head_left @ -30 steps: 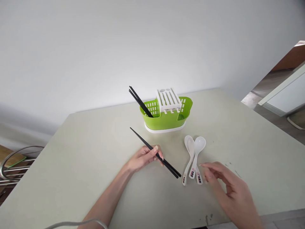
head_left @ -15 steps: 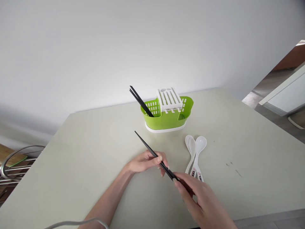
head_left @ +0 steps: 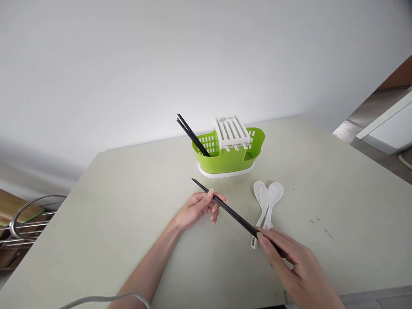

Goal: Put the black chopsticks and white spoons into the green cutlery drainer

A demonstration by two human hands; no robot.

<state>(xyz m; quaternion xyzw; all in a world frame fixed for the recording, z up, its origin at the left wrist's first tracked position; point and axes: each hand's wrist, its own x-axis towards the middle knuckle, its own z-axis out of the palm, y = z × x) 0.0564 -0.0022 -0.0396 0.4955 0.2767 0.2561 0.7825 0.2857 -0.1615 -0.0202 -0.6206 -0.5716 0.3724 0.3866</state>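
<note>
Between my hands a pair of black chopsticks (head_left: 234,214) slants across, tips pointing up and left. My left hand (head_left: 200,207) pinches them near the thin end, thumb on top. The thick end is in the closed fingers of my right hand (head_left: 291,257). Beyond stands a green basket (head_left: 225,163) with a white slotted rack (head_left: 232,131) over its middle and a white base. Several more black chopsticks (head_left: 194,137) lean out of its left compartment. White spoons (head_left: 274,195) lie overlapping on the table, their handles partly behind my right hand.
The pale table (head_left: 135,189) meets a white wall (head_left: 180,64) at the back. A metal rack (head_left: 28,225) with a wooden board stands past the left edge. A grey cable (head_left: 106,298) crosses my left forearm at the bottom.
My right hand has moved right, drawing back along the chopsticks' thick end. My left hand now pinches nearer the tips, and both chopsticks show side by side. The view has shifted slightly.
</note>
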